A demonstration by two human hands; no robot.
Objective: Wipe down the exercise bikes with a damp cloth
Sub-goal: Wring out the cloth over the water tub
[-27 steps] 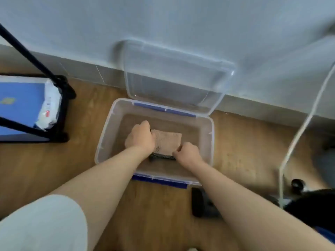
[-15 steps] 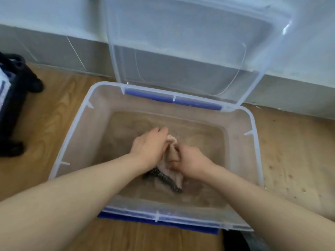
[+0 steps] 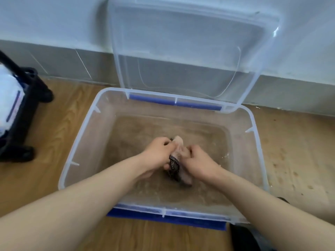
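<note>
Watching through the head camera, I am seeing both hands working inside a clear plastic tub (image 3: 79,142) that is sitting on a wooden floor (image 3: 45,134), close against a grey skirting (image 3: 54,64). The left hand (image 3: 158,153) and the right hand (image 3: 198,161) are meeting near the middle of the tub, knuckles up. Each is curling its fingers round the cloth (image 3: 178,144), so both are gripping it tightly. The cloth is bunching into a twisted roll between the two fists. A pale end is poking up past the knuckles on the far side, a dark patterned strip is showing in the gap between the hands, and a pale tail is hanging down on the near side towards the water (image 3: 208,140). That water is lying shallow over the tub's bottom and looking brownish; I am not able to tell whether the tail is touching it. The tub's clear lid (image 3: 190,51) is standing open, leaning back against the pale wall (image 3: 45,19) behind the tub, and blue latches (image 3: 163,219) are showing on the far and near rims. At the left edge a black frame (image 3: 25,113) is standing on the floor, well apart from the tub, carrying something white that I am not able to make out.
</note>
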